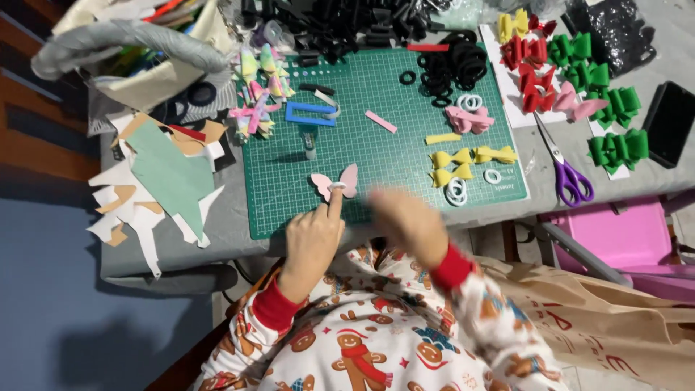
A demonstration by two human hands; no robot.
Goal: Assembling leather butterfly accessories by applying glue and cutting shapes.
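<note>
A pale pink bow shape [346,177] lies near the front edge of the green cutting mat [376,156]. My left hand [313,239] presses its index fingertip on the bow's middle, where a small white ring sits. My right hand [407,223] hovers just right of it at the mat's front edge, blurred by motion, fingers curled; whether it holds anything is hidden by the blur. Yellow bows [452,159] and white rings [456,190] lie to the right on the mat.
Purple scissors [568,170] lie right of the mat. Red, green and pink bows [572,72], black hair ties [452,65], a blue frame [310,114], a glue stick [310,145], a dark phone [670,123] and paper scraps [163,181] surround the mat.
</note>
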